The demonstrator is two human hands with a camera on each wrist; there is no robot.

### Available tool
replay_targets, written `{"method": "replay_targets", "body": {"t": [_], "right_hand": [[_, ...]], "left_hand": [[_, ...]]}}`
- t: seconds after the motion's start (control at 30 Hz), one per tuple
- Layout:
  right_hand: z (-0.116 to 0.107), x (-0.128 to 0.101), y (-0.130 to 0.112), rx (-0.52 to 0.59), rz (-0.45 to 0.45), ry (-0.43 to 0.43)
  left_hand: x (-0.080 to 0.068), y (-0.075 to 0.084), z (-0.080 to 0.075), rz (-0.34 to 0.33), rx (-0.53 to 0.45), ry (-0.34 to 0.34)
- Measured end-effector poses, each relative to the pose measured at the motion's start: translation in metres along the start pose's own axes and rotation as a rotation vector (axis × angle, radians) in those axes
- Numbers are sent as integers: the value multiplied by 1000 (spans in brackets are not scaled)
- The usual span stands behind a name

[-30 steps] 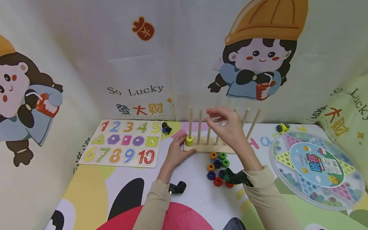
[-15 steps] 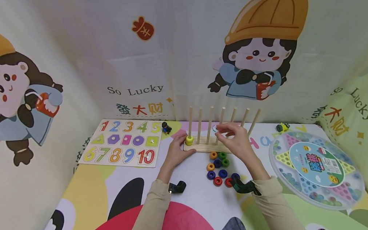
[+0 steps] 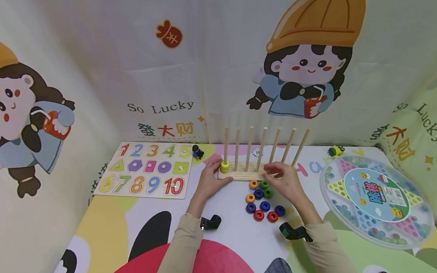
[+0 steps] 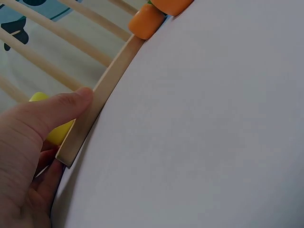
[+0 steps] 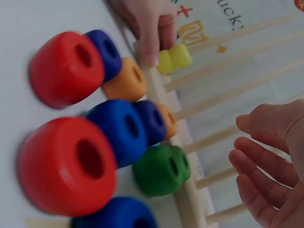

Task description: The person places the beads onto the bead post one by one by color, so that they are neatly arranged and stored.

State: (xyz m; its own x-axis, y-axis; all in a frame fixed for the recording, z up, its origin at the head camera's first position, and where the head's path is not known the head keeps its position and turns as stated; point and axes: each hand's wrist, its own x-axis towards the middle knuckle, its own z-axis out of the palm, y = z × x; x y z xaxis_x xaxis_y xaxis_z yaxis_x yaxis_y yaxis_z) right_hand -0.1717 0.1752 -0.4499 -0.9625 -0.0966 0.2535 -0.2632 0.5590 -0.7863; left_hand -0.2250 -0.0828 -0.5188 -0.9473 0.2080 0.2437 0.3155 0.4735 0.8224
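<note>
A wooden peg stand (image 3: 241,176) with several upright pegs lies across the middle of the table, near the back curtain. Two yellow beads (image 5: 175,59) are stacked on its leftmost peg. My left hand (image 3: 208,183) grips the stand's left end, with the thumb along the front edge, as the left wrist view shows. My right hand (image 3: 288,182) hovers by the right part of the stand, fingers loosely bent and holding nothing. In front of the stand lie loose beads: orange (image 3: 250,198), green (image 3: 268,193), blue (image 3: 265,206) and red (image 3: 258,215).
Left of the stand lies a number puzzle board (image 3: 147,171), with a small dark figurine (image 3: 197,152) at its corner. A round Chinese checkers box (image 3: 376,200) is on the right, a small yellow-green toy (image 3: 335,151) behind it. A printed curtain (image 3: 212,67) closes off the back.
My right hand has come down and slightly right from above the pegs to beside the stand's base. My left hand stays on the stand's left end, and the beads lie where they were.
</note>
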Motion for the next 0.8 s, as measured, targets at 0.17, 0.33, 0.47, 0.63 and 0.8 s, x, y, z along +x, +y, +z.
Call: {"method": "replay_targets", "body": {"t": [0.17,0.33,0.47,0.63,0.8], "right_hand": [[3,-6,10,3,16,-11],[6,-11,18,20,8,-21],[8,-15,21,25,32,-29],[11,-18,23,16,89,-47],[13,-19,27,2,114,-57]], "left_hand": [[0,0,0,-1,1,2],[0,0,0,3,1,3],[-1,0,0,-11,-7,-1],[-1,2,0,-11,-12,2],[0,1,0,-20,-15,-2]]}}
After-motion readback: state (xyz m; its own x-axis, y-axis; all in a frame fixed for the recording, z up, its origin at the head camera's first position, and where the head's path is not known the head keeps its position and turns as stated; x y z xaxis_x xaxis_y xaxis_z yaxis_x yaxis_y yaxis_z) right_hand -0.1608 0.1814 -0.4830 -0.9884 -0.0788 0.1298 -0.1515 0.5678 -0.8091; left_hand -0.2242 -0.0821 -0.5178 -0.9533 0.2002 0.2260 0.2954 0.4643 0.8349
